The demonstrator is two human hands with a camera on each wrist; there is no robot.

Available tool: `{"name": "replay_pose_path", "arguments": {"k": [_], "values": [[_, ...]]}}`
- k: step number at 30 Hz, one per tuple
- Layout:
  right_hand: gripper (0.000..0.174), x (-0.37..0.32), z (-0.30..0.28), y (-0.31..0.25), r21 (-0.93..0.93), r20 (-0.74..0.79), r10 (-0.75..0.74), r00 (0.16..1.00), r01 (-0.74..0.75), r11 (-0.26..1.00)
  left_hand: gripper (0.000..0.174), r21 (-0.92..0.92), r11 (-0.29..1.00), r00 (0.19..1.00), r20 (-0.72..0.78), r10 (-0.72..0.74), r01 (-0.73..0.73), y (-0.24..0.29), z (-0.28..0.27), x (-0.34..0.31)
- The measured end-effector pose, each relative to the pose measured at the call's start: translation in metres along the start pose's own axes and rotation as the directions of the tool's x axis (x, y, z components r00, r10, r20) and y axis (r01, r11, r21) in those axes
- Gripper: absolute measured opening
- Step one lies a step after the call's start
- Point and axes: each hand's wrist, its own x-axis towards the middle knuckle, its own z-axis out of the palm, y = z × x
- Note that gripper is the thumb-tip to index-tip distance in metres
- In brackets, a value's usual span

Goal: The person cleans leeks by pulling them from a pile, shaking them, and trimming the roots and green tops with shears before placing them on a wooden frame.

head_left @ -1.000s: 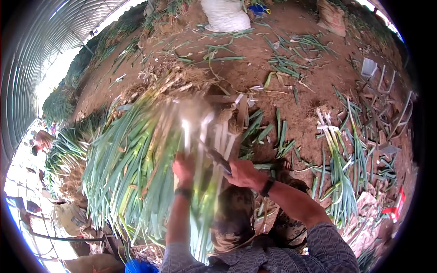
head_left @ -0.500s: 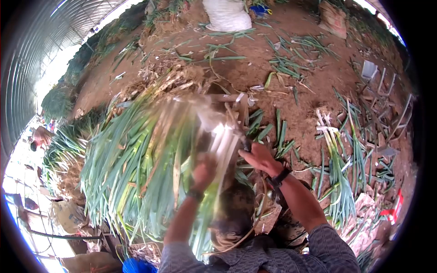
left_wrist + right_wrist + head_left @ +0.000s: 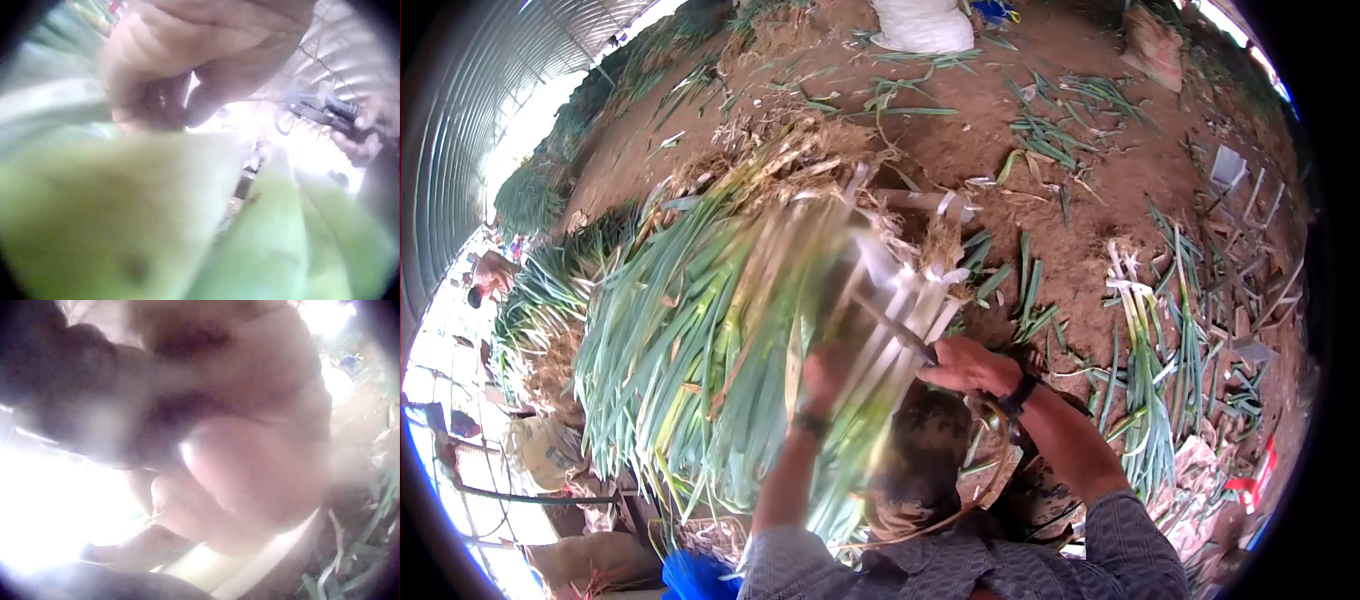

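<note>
My left hand point(image 3: 825, 375), blurred by motion, grips a long green onion whose pale end is a smear in the head view. In the left wrist view its fingers point(image 3: 206, 56) curl above broad green leaves. My right hand point(image 3: 968, 364) holds an air blow gun point(image 3: 908, 342), its nozzle angled up and left across several white onion stalks point(image 3: 905, 315). A tan hose point(image 3: 985, 490) runs down from that hand over the lap. The blow gun point(image 3: 319, 112) also shows in the left wrist view. Curled fingers point(image 3: 250, 469) fill the right wrist view.
A large heap of untrimmed green onions point(image 3: 690, 330) lies at my left, roots away from me. A tied bundle point(image 3: 1140, 340) lies on the soil to the right, near metal frames point(image 3: 1260, 260). Cut leaves point(image 3: 1040, 135) litter the ground below a white sack point(image 3: 925, 22).
The left hand has shifted right, then slightly back left. The right hand with the blow gun has swung right, then returned a little towards the stalks. The head view has turned slightly.
</note>
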Motion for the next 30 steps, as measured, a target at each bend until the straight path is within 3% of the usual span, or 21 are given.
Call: {"name": "replay_pose_path", "arguments": {"k": [3,6,9,12,15,16,19,20,23,24,27,28,30], "values": [[0.05,-0.008,0.008,-0.008,-0.122,0.071,-0.05,0.996,0.059,0.991,0.016,0.315,0.946,0.994,-0.058,0.091,-0.069,0.004,-0.036,-0.008],[0.048,-0.011,0.005,-0.018,-0.153,0.188,-0.123,0.974,0.152,0.976,0.018,0.312,0.944,0.993,0.014,-0.117,0.107,-0.01,-0.059,-0.014],[0.047,-0.014,0.002,-0.036,-0.24,0.259,-0.03,0.965,0.094,0.966,0.023,0.407,0.91,0.985,0.109,-0.134,0.078,0.013,-0.067,-0.014],[0.045,-0.008,0.0,-0.044,-0.292,0.241,0.066,0.968,0.008,0.956,0.031,0.577,0.804,0.88,0.297,-0.371,0.144,0.005,-0.055,0.005],[0.044,-0.006,-0.018,-0.06,-0.327,0.092,0.18,0.979,-0.141,0.935,0.034,0.431,0.896,0.935,0.261,-0.241,0.111,-0.006,-0.054,0.007],[0.043,0.005,-0.005,-0.036,-0.474,-0.011,0.117,0.993,-0.108,0.874,0.034,0.416,0.899,0.924,0.273,-0.268,0.138,-0.007,-0.054,0.007],[0.043,-0.027,-0.011,-0.064,-0.479,0.176,0.171,0.97,-0.067,0.875,0.035,0.373,0.909,0.922,0.253,-0.294,0.187,0.005,-0.06,0.014],[0.043,-0.026,0.0,-0.052,-0.438,0.254,0.046,0.966,0.073,0.896,0.035,0.357,0.914,0.937,0.212,-0.279,0.191,0.023,-0.066,0.01],[0.041,-0.039,0.0,-0.051,-0.383,0.045,0.151,0.987,-0.123,0.916,0.036,0.351,0.921,0.957,0.165,-0.237,0.168,0.024,-0.062,0.003],[0.038,-0.034,0.006,-0.04,-0.482,-0.059,0.015,0.998,-0.042,0.875,0.036,0.36,0.922,0.965,0.153,-0.212,0.146,0.02,-0.062,0.007],[0.037,-0.043,0.015,-0.051,-0.452,0.07,-0.016,0.997,0.046,0.891,0.037,0.343,0.939,1.0,0.02,0.016,-0.022,0.006,-0.05,0.01],[0.037,-0.051,0.016,-0.06,-0.529,0.055,-0.152,0.987,0.158,0.834,0.039,0.281,0.958,0.996,0.051,-0.078,0.061,0.004,-0.048,0.01],[0.038,-0.044,0.019,-0.05,-0.485,-0.028,-0.013,1.0,-0.002,0.875,0.042,0.167,0.958,0.959,0.126,-0.254,0.232,0.006,-0.053,0.014]]}}
